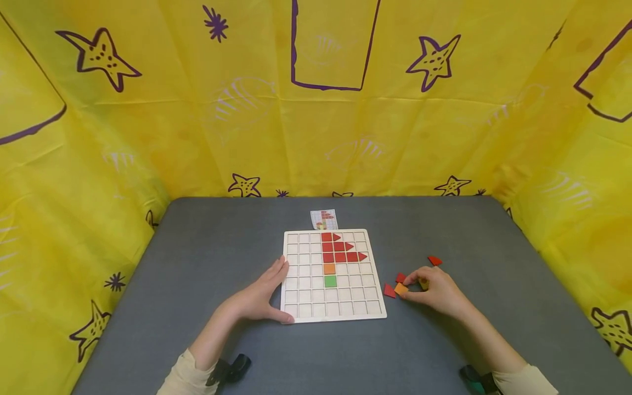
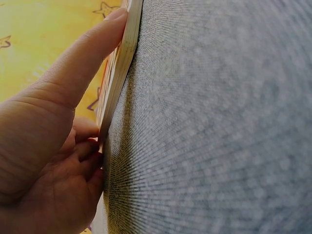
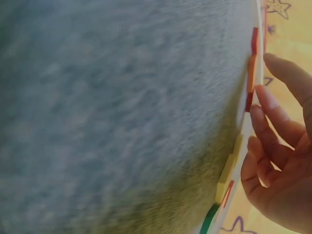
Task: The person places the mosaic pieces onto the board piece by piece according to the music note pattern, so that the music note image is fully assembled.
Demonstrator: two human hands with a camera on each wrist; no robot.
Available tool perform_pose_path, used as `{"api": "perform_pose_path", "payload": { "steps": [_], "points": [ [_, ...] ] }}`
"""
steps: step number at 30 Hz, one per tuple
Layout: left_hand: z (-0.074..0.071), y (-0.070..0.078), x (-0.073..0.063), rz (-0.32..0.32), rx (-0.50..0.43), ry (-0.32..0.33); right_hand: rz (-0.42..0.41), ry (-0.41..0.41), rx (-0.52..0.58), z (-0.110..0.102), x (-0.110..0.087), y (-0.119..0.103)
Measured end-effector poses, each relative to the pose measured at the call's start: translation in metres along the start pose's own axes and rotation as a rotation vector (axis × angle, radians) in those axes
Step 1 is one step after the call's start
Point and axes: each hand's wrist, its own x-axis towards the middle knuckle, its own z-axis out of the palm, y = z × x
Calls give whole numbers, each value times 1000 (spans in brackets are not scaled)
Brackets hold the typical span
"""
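Note:
A pale wooden grid board (image 1: 306,299) lies on the table with red squares and triangles in three rows, an orange square (image 1: 329,269) and a green square (image 1: 330,281) below them. My left hand (image 1: 261,293) rests along its left edge, thumb at the near left corner and fingers spread up the side. To the right of the board, my right hand (image 1: 434,289) pinches a loose orange square tile (image 1: 401,289) by its edges with thumb and index finger. Red pieces (image 1: 389,291) lie right beside that tile. Yellow pieces (image 3: 225,178) sit under the right palm, mostly hidden from above.
Behind the board lies a small printed card (image 1: 323,219) with a coloured grid picture. Another red piece (image 1: 435,260) lies beyond the right hand. A green piece (image 3: 209,219) shows low in the right wrist view. Yellow patterned cloth (image 1: 316,137) hangs around the grey table (image 1: 222,230).

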Motion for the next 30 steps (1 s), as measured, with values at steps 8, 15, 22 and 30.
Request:
{"api": "perform_pose_path", "payload": {
  "steps": [8, 15, 22, 30],
  "points": [
    [0, 0, 0, -1, -2, -8, -7, -27, -76, 1, -2, 4],
    [0, 0, 0, 6, -11, -6, -11, -14, -68, 3, -1, 6],
    [-1, 0, 0, 4, -3, -4, -26, 21, -43, 6, 0, 4],
    [-1, -1, 0, 3, 1, -10, 27, 14, 145, 16, 8, -12]
  ]
}}
